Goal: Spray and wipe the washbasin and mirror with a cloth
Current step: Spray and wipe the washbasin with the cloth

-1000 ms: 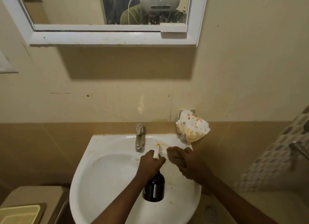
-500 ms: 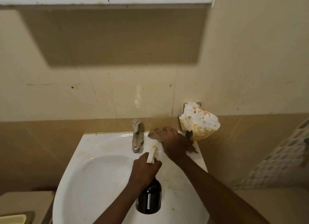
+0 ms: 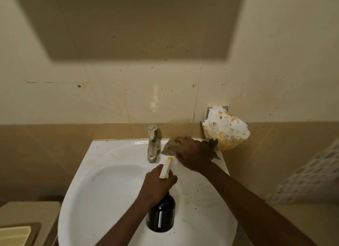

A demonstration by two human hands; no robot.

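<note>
The white washbasin [image 3: 110, 187] fills the lower middle, stained brown along its right rim. My left hand [image 3: 157, 185] grips the head of a black spray bottle [image 3: 161, 214] held over the bowl, its cream nozzle pointing toward the back rim. My right hand [image 3: 192, 154] presses a greyish-brown cloth [image 3: 169, 147] flat on the back rim, just right of the metal tap [image 3: 152, 144]. The mirror is out of view above; only its shadow falls on the wall.
A wall-mounted soap holder [image 3: 207, 121] carries a crusted white and orange lump [image 3: 226, 130] right of my right hand. A beige cistern lid [image 3: 29, 212] and a pale yellow tray [image 3: 13, 235] sit at lower left. Patterned tiles [image 3: 311, 176] line the right wall.
The view tilted down, so the mirror left the frame. My right hand moved with the cloth from the basin's right side to the back rim beside the tap. The left hand kept the bottle in place.
</note>
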